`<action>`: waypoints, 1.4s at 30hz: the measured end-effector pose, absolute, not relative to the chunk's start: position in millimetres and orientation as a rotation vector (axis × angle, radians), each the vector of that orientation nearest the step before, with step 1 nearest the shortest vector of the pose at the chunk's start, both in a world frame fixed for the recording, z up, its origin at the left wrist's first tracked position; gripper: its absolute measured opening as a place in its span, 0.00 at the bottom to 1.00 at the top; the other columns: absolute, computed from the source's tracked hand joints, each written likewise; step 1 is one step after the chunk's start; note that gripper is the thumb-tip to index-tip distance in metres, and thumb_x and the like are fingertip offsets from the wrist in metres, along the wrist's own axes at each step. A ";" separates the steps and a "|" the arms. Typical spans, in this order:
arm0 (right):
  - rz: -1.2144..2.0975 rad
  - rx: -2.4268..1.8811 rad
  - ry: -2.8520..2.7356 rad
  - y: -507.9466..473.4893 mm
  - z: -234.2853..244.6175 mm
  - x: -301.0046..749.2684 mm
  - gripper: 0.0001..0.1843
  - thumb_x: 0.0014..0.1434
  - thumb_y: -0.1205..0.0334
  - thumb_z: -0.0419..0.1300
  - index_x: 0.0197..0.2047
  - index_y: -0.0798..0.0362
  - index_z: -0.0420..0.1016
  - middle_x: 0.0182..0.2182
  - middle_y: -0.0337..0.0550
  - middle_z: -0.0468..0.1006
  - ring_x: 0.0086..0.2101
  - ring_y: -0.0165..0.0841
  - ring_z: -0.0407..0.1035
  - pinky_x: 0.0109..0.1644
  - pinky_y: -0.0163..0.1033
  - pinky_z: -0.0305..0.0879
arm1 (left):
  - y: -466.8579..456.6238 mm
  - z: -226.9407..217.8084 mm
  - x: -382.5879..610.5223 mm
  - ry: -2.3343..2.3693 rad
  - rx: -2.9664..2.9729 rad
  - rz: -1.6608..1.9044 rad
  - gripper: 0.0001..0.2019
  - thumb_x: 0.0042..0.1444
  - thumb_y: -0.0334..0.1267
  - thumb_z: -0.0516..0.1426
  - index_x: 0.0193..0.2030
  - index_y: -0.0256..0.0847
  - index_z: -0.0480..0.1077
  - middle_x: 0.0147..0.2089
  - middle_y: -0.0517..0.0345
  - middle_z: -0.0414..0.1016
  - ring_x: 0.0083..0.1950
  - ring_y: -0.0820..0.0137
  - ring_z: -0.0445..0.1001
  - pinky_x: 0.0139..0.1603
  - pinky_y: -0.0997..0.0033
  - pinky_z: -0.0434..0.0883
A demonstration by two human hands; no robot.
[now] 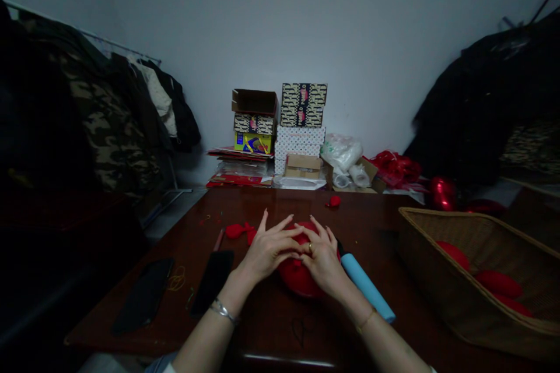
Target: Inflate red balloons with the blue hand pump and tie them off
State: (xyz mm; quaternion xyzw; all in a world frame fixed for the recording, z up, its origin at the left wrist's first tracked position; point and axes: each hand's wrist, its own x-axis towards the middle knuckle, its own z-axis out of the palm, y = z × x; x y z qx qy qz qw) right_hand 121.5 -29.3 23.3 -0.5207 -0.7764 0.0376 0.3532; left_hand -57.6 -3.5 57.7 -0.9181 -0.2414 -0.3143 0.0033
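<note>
An inflated red balloon (301, 281) rests on the dark table in front of me, partly covered by my hands. My left hand (266, 247) and my right hand (322, 257) meet over its top, thumbs and fingertips pinched together at the balloon's neck; some fingers are raised. What exactly lies between the fingertips is partly hidden. Touching or close to my right forearm is a light blue cylinder (367, 288) with a black end. Limp red pieces (236, 230), which look like uninflated balloons, lie beyond my left hand, and a small red one (334, 201) sits farther back.
On the right stands a wicker basket (455, 217) with several red balloons (499, 283). Two dark phone-like slabs (144, 294) (213, 280) and yellow rubber bands (177, 280) lie at left. Stacked boxes (300, 143) and plastic bags (343, 151) line the wall behind the table.
</note>
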 end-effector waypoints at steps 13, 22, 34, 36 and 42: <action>0.217 -1.316 -2.157 -47.2 42.5 129.3 0.07 0.53 0.64 0.59 0.27 0.43 0.76 0.56 0.31 0.67 0.64 0.37 0.36 0.63 0.57 0.27 | -24.8 75.9 -57.2 -0.811 -3.079 -0.799 0.06 0.60 0.38 0.52 0.42 0.45 0.68 0.61 0.55 0.64 0.67 0.63 0.52 0.63 0.39 0.25; 0.463 -1.199 -2.013 -54.5 44.2 142.9 0.06 0.55 0.52 0.60 0.31 0.37 0.78 0.57 0.31 0.66 0.63 0.40 0.40 0.63 0.60 0.31 | -29.8 75.8 -51.2 -1.002 -3.021 -1.269 0.04 0.61 0.34 0.48 0.38 0.42 0.63 0.37 0.62 0.72 0.43 0.72 0.71 0.66 0.50 0.40; 0.568 -1.077 -1.735 -51.0 32.0 145.9 0.05 0.53 0.53 0.62 0.33 0.38 0.79 0.52 0.38 0.72 0.60 0.40 0.50 0.61 0.55 0.47 | -30.9 72.7 -48.5 -0.836 -3.094 -1.118 0.18 0.58 0.42 0.51 0.18 0.38 0.59 0.24 0.60 0.60 0.34 0.70 0.60 0.42 0.65 0.57; 0.585 -1.047 -1.676 -49.7 31.5 146.1 0.06 0.53 0.52 0.62 0.34 0.38 0.79 0.51 0.38 0.73 0.59 0.39 0.52 0.61 0.54 0.49 | -26.8 67.6 -50.0 -0.839 -3.193 -1.306 0.19 0.57 0.41 0.51 0.17 0.38 0.57 0.24 0.59 0.60 0.34 0.70 0.60 0.40 0.66 0.58; 0.554 -1.051 -1.627 -49.6 29.7 142.2 0.07 0.55 0.52 0.60 0.37 0.37 0.78 0.52 0.37 0.72 0.58 0.38 0.53 0.61 0.52 0.51 | -10.7 51.2 -50.8 -0.947 -3.424 -2.016 0.17 0.56 0.42 0.49 0.32 0.35 0.75 0.23 0.55 0.68 0.37 0.66 0.66 0.44 0.65 0.62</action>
